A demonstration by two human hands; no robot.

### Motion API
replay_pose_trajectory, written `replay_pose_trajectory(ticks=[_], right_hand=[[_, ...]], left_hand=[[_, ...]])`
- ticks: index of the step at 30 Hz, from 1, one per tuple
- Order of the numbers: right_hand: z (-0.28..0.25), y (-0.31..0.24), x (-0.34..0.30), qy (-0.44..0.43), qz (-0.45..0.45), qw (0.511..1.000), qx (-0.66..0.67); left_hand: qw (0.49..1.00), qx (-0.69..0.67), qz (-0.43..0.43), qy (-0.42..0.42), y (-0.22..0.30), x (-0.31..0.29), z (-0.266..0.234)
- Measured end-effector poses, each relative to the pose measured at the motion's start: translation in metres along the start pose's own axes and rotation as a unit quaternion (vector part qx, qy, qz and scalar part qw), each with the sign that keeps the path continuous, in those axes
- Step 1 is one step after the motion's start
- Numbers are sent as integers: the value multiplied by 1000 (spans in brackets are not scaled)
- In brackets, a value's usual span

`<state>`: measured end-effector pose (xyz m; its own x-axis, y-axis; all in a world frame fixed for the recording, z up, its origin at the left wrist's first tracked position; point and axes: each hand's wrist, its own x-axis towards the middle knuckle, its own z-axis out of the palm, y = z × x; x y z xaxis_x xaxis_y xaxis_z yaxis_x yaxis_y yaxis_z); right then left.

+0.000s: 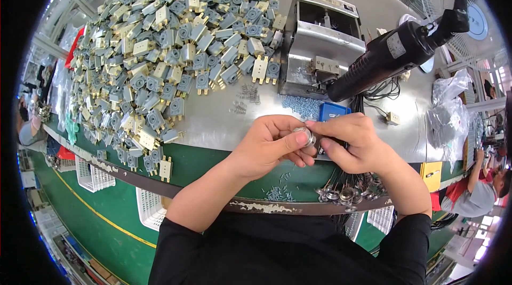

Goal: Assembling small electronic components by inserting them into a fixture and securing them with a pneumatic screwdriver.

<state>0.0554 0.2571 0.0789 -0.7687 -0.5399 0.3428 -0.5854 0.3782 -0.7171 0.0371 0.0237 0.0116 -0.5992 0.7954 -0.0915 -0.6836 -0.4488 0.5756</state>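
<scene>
Pinching round metal piece (311, 138), frame centre: left hand (269, 145). Right hand (352, 140), grip unclear (probably light, stiff, slick; take rim).

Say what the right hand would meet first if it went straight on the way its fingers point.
Probably the round metal part held in the left hand; the right hand looks very close to it, perhaps touching, though depth is unclear.

Metal workbench (213, 131) under grey-and-cream parts (184, 31)
</scene>
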Motion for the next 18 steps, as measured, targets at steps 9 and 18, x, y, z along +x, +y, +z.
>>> replay_pose_trajectory(ticks=[9, 18], right_hand=[[8, -4, -1, -7, 88, 996, 35], [0, -3, -1, -5, 209, 971, 114]], left_hand=[[776, 578, 196, 159, 8, 2, 20], [792, 543, 242, 139, 9, 4, 4]])
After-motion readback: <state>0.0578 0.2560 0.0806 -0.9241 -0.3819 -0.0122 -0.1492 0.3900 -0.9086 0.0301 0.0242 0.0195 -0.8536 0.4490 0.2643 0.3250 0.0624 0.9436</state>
